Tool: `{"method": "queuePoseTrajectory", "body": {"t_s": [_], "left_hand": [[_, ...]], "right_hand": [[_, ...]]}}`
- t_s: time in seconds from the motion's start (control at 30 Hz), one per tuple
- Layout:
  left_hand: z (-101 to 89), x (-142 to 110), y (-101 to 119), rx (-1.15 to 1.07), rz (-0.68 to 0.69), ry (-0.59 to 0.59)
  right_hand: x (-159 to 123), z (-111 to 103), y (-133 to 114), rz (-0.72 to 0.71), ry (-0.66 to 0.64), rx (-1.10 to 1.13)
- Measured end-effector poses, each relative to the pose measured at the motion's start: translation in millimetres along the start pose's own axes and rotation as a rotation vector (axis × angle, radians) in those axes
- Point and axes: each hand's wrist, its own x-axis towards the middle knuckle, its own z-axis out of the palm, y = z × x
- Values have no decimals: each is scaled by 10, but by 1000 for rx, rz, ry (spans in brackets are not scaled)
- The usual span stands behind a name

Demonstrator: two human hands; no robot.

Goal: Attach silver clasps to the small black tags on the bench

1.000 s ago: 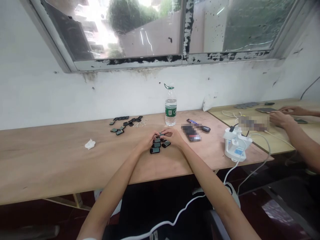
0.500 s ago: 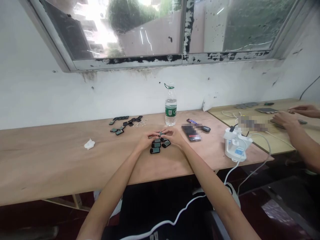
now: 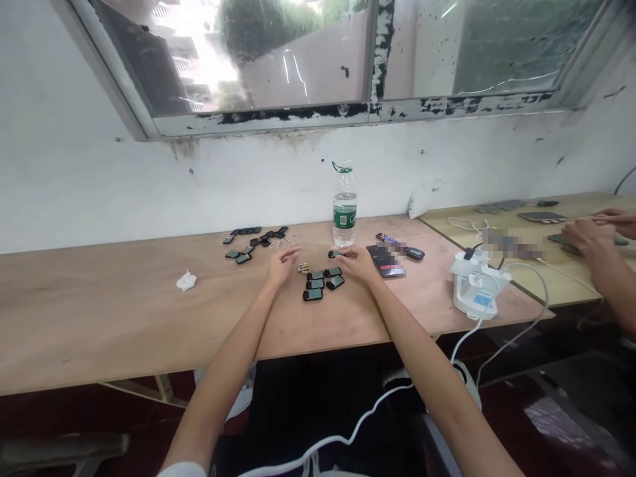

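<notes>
Your hands have come apart: a moment ago they met over the pile, now there's a clear gap between them. Your left hand rests on the plywood tabletop, fingers loosely spread, pinching nothing. Just right of its fingertips lies a tiny metallic cylinder, too small to identify. Your right hand is curled downward, its fingertips touching a small dark casing. Can't tell if that's a pinch or only contact.

Just below and between your hands, a cluster of black rounded devices lies flat, glassy faces up. Beyond your left hand, a second scatter of small black pieces lies with tiny pale bits beside it. Left of that hand, well apart, is a crumpled tissue.

Just right of your right hand sits a black phone, partly pixelated, with a Snickers bar and a key fob past it. A water bottle stands upright ahead of that hand. Farther right is a white charging unit with cables. A co-worker's hands work at the neighbouring board, well apart from yours.
</notes>
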Motion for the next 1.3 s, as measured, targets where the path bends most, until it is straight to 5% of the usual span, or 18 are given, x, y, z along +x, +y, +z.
{"method": "queuePoseTrajectory", "body": {"t_s": [0.17, 0.33, 0.73, 1.0, 1.3], "left_hand": [[-189, 6, -184, 282, -100, -19], [-175, -31, -153, 455, -206, -94], [-98, -76, -35, 266, -185, -200], [-166, -19, -97, 246, -151, -34], [-155, 1, -178, 339, -97, 13]], "right_hand": [[25, -109, 108, 54, 2, -149], [16, -107, 128, 84, -55, -242], [26, -90, 253, 22, -178, -293], [87, -121, 291, 15, -30, -298], [87, -112, 272, -9, 23, -287]]}}
